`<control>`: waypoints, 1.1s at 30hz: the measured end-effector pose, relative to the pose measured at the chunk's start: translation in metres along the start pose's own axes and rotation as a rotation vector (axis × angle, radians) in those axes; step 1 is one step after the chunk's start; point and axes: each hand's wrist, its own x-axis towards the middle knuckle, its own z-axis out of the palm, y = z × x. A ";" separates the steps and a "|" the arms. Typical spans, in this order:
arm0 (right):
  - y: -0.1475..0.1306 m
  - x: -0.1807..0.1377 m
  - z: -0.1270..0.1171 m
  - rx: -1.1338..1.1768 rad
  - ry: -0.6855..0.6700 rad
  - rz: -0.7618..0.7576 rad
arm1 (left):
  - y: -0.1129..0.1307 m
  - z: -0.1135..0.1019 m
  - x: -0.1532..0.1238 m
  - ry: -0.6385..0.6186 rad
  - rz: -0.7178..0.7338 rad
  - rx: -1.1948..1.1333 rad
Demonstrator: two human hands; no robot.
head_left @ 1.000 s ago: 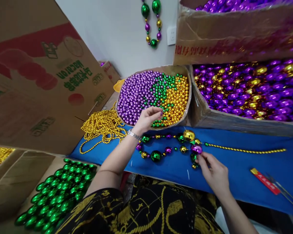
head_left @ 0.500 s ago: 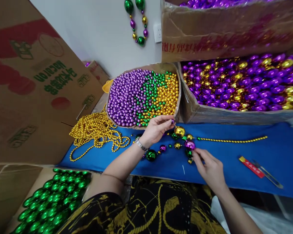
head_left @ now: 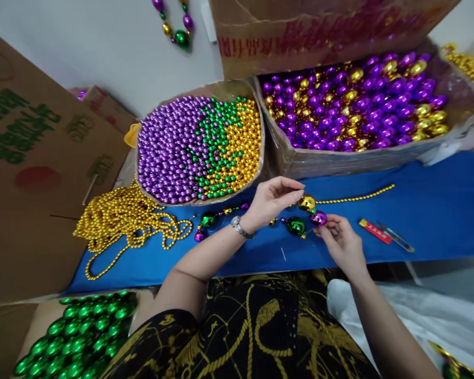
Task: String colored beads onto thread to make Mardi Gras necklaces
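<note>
My left hand [head_left: 272, 202], with a watch [head_left: 240, 227] on its wrist, is closed in a pinch at a bead string, right beside its large gold bead [head_left: 307, 202]. My right hand [head_left: 343, 241] is closed on the same string, its fingertips touching the purple bead [head_left: 319, 217]. Below the hands, a large green bead [head_left: 296, 226] lies on the blue tablecloth [head_left: 256, 258]. More of the string, with another green bead [head_left: 208, 219], stretches leftward behind my left wrist. A thin gold bead strand [head_left: 355, 195] runs right from near the gold bead.
An open box of small purple, green and gold beads [head_left: 169, 147] stands behind my hands. Right of it is a box of larger purple and gold beads [head_left: 351, 110]. Gold bead strands [head_left: 118, 213] pile at left. A cutter [head_left: 397, 239] lies beside a red packet [head_left: 375, 230].
The camera view has shifted right. My left hand has moved from a small purple bead to beside the large gold bead. My right hand stays at the purple bead.
</note>
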 end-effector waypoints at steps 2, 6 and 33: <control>0.017 -0.002 -0.006 0.040 0.021 0.026 | -0.014 0.016 0.003 -0.065 -0.053 -0.038; 0.038 -0.003 -0.016 -0.208 0.002 -0.009 | -0.038 0.035 0.005 -0.185 -0.082 0.040; -0.009 0.013 -0.021 0.088 0.176 0.030 | -0.089 0.053 -0.014 -0.588 0.154 1.198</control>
